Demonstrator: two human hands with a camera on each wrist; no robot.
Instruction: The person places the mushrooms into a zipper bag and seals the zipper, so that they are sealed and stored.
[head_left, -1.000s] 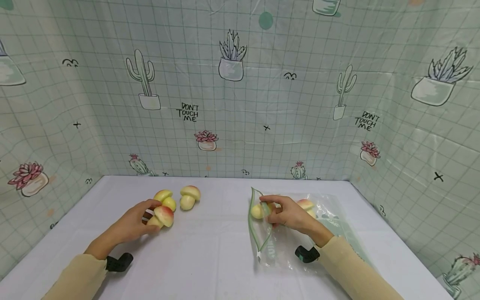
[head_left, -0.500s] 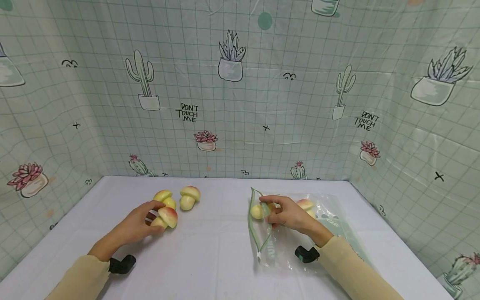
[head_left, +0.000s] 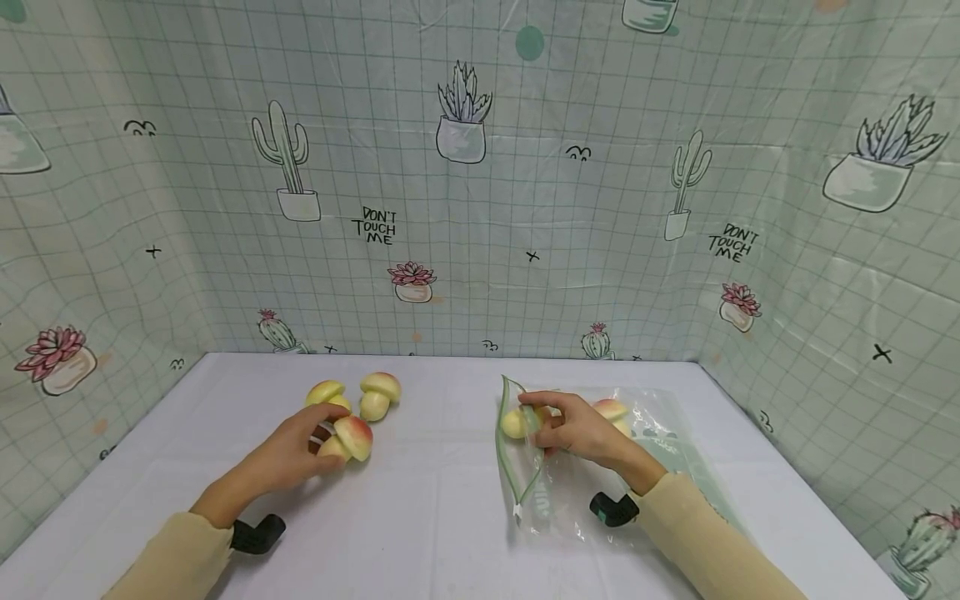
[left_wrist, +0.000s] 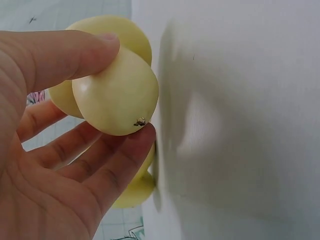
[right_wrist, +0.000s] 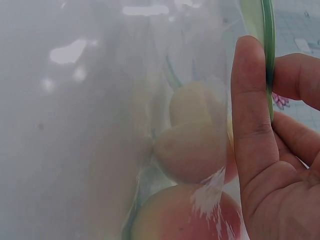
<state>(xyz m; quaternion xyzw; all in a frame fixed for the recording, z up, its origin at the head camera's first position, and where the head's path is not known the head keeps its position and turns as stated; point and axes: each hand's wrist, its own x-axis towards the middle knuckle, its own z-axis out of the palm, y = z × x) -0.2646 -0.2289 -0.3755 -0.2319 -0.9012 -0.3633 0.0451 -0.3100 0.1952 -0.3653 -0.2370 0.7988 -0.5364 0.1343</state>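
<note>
My left hand [head_left: 285, 454] grips a mushroom-shaped piece [head_left: 354, 439] with a pale yellow stem and reddish cap, over the left part of the table. In the left wrist view the thumb lies across the rounded stem end [left_wrist: 117, 95], with fingers beneath. Behind it, a second mushroom [head_left: 326, 392] is partly covered by the hand, and a third mushroom [head_left: 378, 395] lies just to its right. My right hand [head_left: 581, 429] pinches the green-edged mouth of a clear zip bag [head_left: 581, 504], holding it apart. Mushrooms [right_wrist: 192, 150] show through the plastic, one near the mouth and another mushroom [head_left: 611, 409] deeper in.
The table [head_left: 420, 517] has a white cover. A grid-patterned curtain [head_left: 480, 208] with printed cacti stands behind it and along both sides. Black wrist cameras sit under both cuffs, the right camera [head_left: 614, 508] above the bag.
My left hand has moved a little to the right with its mushroom, now covering more of the mushroom behind. The right hand and the bag stay in place.
</note>
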